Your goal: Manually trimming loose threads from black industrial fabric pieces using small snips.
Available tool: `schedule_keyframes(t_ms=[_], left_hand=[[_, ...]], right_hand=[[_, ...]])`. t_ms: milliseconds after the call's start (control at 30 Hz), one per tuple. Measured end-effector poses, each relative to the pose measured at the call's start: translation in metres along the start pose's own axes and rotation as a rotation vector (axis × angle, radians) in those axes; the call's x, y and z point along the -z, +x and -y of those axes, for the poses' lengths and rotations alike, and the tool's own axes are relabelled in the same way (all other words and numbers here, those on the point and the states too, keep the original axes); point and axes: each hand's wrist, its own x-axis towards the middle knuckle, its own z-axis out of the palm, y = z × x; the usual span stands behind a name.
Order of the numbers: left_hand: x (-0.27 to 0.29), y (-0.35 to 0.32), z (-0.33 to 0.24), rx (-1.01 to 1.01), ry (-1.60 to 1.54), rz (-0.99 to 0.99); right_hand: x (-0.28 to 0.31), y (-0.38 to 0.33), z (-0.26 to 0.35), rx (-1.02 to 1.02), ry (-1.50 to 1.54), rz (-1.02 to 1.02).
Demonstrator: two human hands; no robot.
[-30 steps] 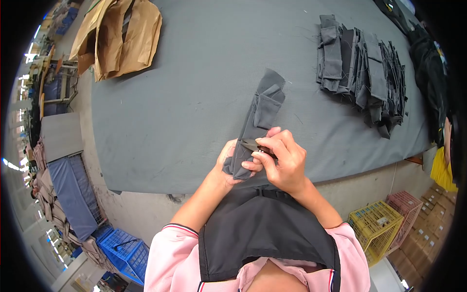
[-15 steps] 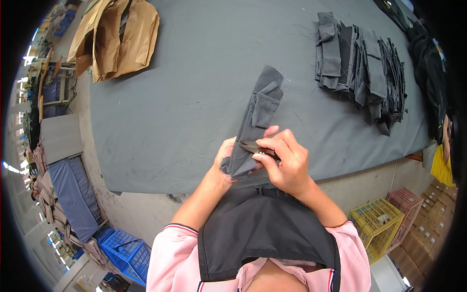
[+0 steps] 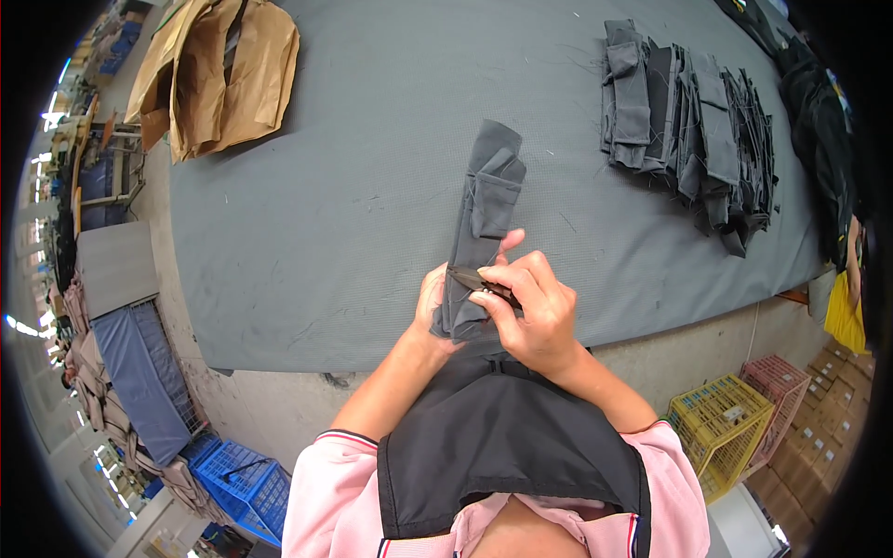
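Observation:
My left hand (image 3: 431, 302) is closed around the lower part of a dark grey sewn fabric strip (image 3: 476, 200), which has a small flap or pocket stitched on it. The strip points away from me above the table's near edge. In my right hand (image 3: 538, 312) is a small pair of dark thread snips (image 3: 472, 278), pinched between thumb and fingers. Their pointed blades touch the strip just in front of my left palm. Part of the snips' handle is hidden by my right fingers. Loose fabric folds hang at the strip's near end.
On the grey covered table (image 3: 344, 214), a pile of similar grey fabric pieces (image 3: 688, 130) lies at far right. A brown paper bag (image 3: 246, 84) stands at far left. Beside the table are a blue crate (image 3: 244, 484), a yellow crate (image 3: 721, 418) and stacked cartons (image 3: 823, 418).
The strip has turned slightly more upright and shifted a little left. My right hand and the snips have moved left with it, blades still against the fabric.

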Motion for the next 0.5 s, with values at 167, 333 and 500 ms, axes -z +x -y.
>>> schedule_keyframes(t_ms=[167, 333, 500], left_hand=[[0.022, 0.002, 0.01, 0.012, -0.129, 0.128], [0.006, 0.004, 0.006, 0.064, -0.195, -0.069], [0.003, 0.004, 0.006, 0.104, -0.251, -0.1]], right_hand=[[-0.004, -0.004, 0.002, -0.051, 0.027, -0.001], [-0.008, -0.005, -0.001, -0.078, 0.084, -0.024], [-0.007, -0.007, -0.002, -0.097, 0.116, -0.026]])
